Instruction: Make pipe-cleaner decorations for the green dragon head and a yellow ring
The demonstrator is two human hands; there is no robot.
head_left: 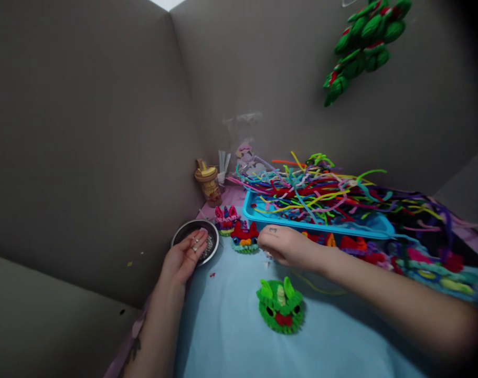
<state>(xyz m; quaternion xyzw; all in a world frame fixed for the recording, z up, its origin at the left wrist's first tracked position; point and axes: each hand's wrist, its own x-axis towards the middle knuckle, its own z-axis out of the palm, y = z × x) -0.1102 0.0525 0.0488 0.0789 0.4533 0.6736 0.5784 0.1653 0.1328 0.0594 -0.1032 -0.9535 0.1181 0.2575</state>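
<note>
Palm turned up, my left hand [188,256] is held over a round metal bowl [176,231] with small pale bits in it. Its fingers are stretched out, and a small pinkish spot shows by the fingertips. My right hand [280,244] is closed with its fingertips pointing down, above small pale scraps [266,264] on the blue cloth. What it holds, if anything, is hidden. Just left of it sits a red and blue pipe-cleaner creature head [244,239]. Nearer to me lies a green pipe-cleaner dragon head [281,307] with a red mouth.
A blue tray [325,227] heaped with colourful pipe cleaners [301,189] stands at the back. More fuzzy heads [435,268] line its front and right. A pink and purple head [226,219] and a brown lidded cup [209,185] are back left. Green pieces [364,47] hang above.
</note>
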